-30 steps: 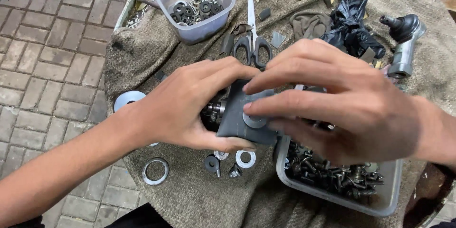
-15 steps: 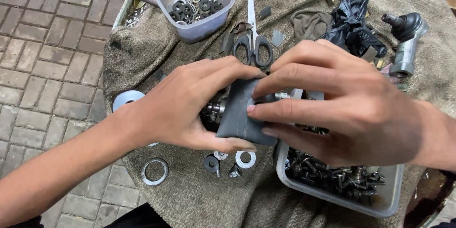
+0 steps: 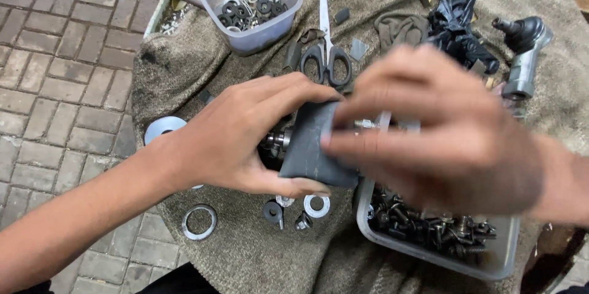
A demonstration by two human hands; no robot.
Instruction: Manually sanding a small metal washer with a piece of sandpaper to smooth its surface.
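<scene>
The left hand (image 3: 236, 137) was clamped on a dark grey rubber block (image 3: 313, 147) with a metal fitting (image 3: 279, 142) above the cloth (image 3: 245, 251). The blurred right hand (image 3: 442, 141) pressed fingers against it; seating a bolt (image 3: 366, 124) likely called for steady alignment.

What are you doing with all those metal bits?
A person is working over a grey cloth spread on brick paving. The left hand grips a dark square rubber piece with a metal bolt poking through it. The right hand, blurred, is at the bolt end. Washers lie on the cloth just below, a tub of bolts sits under the right hand, and scissors lie behind.
</scene>
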